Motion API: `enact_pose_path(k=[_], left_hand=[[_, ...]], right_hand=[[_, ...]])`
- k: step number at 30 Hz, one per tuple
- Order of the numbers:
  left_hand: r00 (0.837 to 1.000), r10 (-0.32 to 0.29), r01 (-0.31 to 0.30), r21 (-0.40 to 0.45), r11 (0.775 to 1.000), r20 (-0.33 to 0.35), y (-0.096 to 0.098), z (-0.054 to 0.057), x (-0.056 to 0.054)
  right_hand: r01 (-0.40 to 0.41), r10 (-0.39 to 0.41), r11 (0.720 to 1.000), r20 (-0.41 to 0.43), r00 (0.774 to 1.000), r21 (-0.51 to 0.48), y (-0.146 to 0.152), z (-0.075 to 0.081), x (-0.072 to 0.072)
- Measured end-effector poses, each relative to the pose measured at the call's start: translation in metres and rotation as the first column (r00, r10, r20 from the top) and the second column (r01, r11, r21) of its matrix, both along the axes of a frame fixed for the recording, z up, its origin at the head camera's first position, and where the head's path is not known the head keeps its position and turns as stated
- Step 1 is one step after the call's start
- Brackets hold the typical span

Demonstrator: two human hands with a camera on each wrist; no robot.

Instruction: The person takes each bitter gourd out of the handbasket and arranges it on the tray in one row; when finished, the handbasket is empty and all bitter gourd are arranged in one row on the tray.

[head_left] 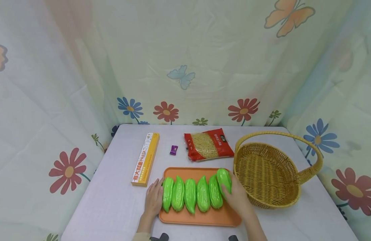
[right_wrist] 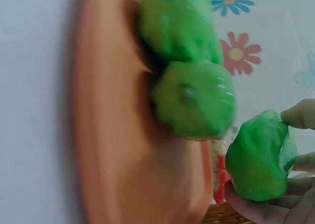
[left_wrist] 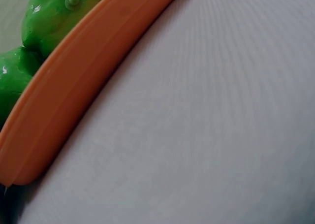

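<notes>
My right hand holds a glossy green bitter melon over the right end of the orange tray. In the right wrist view its thumb and fingers wrap that bitter melon, which is apart from the others. Several more bitter melons lie side by side on the tray, tips pointing various ways. At the tray's left edge rests my left hand, close beside the leftmost bitter melon. The left wrist view shows the tray's side wall, but not that hand.
A wicker basket with a tall handle stands right of the tray, near my right hand. Behind the tray lie a red bag of pasta and a small purple wrapped candy. To the left is a long yellow pasta box.
</notes>
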State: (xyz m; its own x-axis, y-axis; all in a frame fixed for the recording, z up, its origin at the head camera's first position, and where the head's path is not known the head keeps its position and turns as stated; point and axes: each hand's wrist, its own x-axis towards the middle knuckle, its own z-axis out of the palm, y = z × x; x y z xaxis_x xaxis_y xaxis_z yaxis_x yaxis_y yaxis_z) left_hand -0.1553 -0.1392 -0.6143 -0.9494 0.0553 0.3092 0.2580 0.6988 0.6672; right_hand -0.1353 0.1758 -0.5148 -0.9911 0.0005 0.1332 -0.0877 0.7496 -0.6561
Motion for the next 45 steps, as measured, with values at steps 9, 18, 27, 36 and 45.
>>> enact_pose_path(k=[9,18,27,36,45], left_hand=[[1.000,0.006,-0.006,0.000,1.000,0.012,-0.001,-0.002,-0.001],[1.000,0.009,-0.009,-0.006,1.000,-0.014,0.000,-0.001,-0.003],[1.000,0.012,-0.012,-0.005,1.000,-0.029,0.001,-0.002,-0.003],[1.000,0.006,-0.006,0.004,1.000,-0.023,0.002,-0.001,-0.005],[1.000,0.001,-0.001,0.005,1.000,-0.024,0.001,0.000,-0.003]], right_hand=[[0.033,-0.036,0.998,0.043,0.998,0.054,-0.003,-0.012,0.005],[0.049,-0.064,0.993,0.137,0.988,0.111,0.003,-0.015,0.006],[0.048,-0.073,0.984,0.141,0.987,0.174,0.002,-0.015,0.009],[0.011,-0.041,0.982,0.157,0.987,0.186,0.001,-0.010,0.011],[0.001,-0.037,0.980,0.175,0.984,0.200,0.003,-0.008,0.013]])
